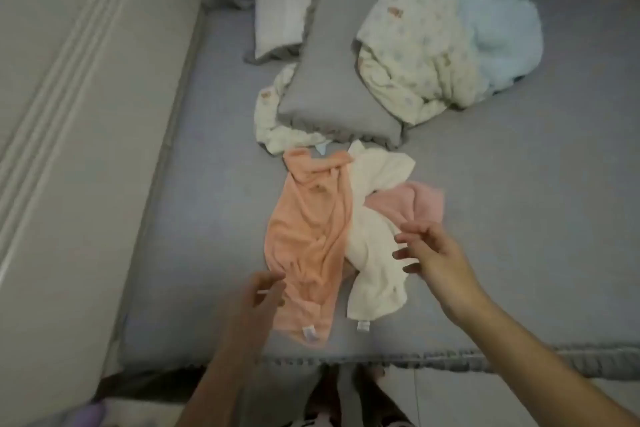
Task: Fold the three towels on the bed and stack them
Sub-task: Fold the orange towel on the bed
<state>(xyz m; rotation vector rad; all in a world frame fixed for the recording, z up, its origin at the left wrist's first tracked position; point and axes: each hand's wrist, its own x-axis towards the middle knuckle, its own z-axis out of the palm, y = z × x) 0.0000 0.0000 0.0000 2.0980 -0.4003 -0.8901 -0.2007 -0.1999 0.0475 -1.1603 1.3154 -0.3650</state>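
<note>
both hands — left hand [258, 291], right hand [434, 255] — loose-fingered, gripping nothing; orange towel [308, 236] crumpled

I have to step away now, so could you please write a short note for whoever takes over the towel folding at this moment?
Left hand: open, holding nothing, at the near edge of the orange towel.
Right hand: open, empty, fingers spread over the cream towel.
Towels: all three lie crumpled together near the front of the bed; orange to the left, cream in the middle, pink towel to the right, partly under the cream one.
Done: nothing folded, no stack.
Left: fold all three, then stack them.
</note>
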